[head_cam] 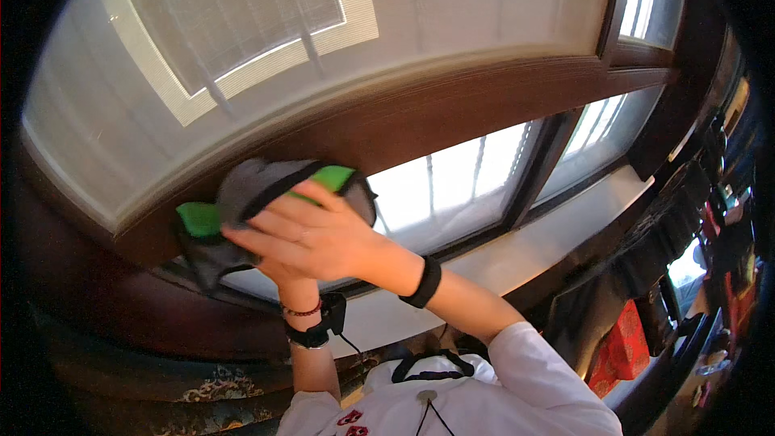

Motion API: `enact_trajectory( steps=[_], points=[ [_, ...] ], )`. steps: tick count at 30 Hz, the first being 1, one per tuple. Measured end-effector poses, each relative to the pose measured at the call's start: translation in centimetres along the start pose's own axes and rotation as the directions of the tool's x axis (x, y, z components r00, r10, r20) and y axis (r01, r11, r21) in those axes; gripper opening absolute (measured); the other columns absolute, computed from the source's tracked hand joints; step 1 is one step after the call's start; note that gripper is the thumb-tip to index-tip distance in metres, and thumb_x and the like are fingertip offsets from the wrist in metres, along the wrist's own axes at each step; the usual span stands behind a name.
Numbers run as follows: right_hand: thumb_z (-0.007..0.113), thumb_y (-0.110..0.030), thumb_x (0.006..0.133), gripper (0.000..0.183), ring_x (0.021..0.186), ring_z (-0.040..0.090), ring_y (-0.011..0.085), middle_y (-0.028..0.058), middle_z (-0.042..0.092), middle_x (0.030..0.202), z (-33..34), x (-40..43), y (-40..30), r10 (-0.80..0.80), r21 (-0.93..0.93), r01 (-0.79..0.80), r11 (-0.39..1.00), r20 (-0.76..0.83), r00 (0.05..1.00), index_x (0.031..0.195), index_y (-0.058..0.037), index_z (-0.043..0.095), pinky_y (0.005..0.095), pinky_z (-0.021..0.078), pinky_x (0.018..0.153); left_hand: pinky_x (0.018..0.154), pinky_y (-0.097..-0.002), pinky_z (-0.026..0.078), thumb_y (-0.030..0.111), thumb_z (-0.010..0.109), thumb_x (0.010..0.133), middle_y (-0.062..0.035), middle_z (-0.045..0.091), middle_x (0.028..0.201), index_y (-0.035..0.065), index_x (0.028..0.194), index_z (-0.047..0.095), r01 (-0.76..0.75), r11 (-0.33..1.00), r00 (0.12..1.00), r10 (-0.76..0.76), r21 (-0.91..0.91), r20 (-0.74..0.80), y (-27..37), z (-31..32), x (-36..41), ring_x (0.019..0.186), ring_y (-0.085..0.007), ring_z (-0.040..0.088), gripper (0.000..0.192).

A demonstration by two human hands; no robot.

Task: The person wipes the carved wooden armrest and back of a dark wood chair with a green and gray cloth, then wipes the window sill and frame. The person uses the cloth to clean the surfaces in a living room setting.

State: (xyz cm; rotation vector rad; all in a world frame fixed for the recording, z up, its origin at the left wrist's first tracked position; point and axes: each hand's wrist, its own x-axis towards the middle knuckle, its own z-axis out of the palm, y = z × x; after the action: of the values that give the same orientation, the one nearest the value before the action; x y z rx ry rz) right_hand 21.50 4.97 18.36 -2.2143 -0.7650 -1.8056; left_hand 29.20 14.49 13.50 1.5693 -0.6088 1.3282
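A grey cloth item with bright green parts and black edging (266,184) is held up before a brown window frame; motion blurs it slightly. My right hand (309,236) crosses over to the left and lies against its near side, fingers extended and somewhat apart. Beneath it is my left hand (281,269), at the lower part of the cloth, its fingers mostly hidden by the right hand and the cloth. A black band circles my right wrist. On my left wrist are a beaded bracelet and a black strap with a small device and cable.
Behind the cloth are bright window panes (448,181) and a pale sill (545,242). A large translucent panel with a light border (484,6) fills the top. Patterned dark fabric (224,387) lies lower left. A red patterned object (623,345) and dark clutter stand right.
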Motion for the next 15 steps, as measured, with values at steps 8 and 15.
enact_trajectory(
  steps=[8,15],
  points=[
    [0.062,-0.018,0.082,0.039,0.124,0.054,0.0246,0.0040,0.061,0.127,-5.2,-3.3,6.5,0.064,-0.414,-0.120,0.902,-0.148,0.987,0.120,-0.0182,0.071,0.0469,0.0331,0.111,0.121,-0.0578,0.000,0.055,0.058,0.092,-0.0335,0.000,0.163,-0.0064,0.157,0.001,-0.171,0.978,0.969,0.144,0.121,0.202,6.1,3.2,-1.2,0.152,-0.0474,0.002,0.107],
    [0.057,-0.003,0.077,0.064,0.140,0.042,0.0349,0.0154,0.049,0.145,-15.2,-6.6,13.4,0.293,-0.508,-0.467,0.724,-0.387,0.874,0.141,-0.0091,0.056,0.0509,0.0276,0.117,0.113,-0.0705,0.007,0.035,0.054,0.095,-0.0378,0.009,0.160,-0.0061,0.154,0.022,-0.303,0.947,0.866,0.321,-0.108,0.384,14.7,10.3,-4.1,0.145,-0.0628,0.005,0.078]
  ],
)
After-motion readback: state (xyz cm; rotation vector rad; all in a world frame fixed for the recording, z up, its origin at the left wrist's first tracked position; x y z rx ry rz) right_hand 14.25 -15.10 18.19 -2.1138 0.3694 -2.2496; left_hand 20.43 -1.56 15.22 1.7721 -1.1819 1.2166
